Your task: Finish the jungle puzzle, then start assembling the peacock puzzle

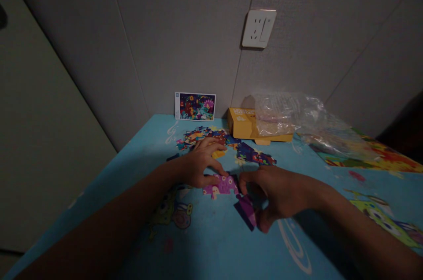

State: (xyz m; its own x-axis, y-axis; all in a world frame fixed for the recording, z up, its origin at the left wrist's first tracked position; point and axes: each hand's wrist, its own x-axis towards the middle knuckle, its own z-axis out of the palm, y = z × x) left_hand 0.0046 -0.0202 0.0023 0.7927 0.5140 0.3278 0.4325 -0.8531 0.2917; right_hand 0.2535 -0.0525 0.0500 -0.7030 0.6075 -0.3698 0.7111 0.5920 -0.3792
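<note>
Two hands busy | left hand (198, 163) clamped on purple chunk (222, 186), steadying it flat | right hand (276, 196) pinching loose piece (247, 210) tight, edge angled toward it

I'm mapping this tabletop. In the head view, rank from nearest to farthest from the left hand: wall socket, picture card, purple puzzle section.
1. Purple puzzle section, touching the thumb of the left hand.
2. Picture card, propped against the wall behind.
3. Wall socket, higher on the wall, rightward.

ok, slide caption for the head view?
Left hand steadies a purple puzzle section, right hand holds a purple piece beside it; loose pieces, card, yellow box behind.
</note>
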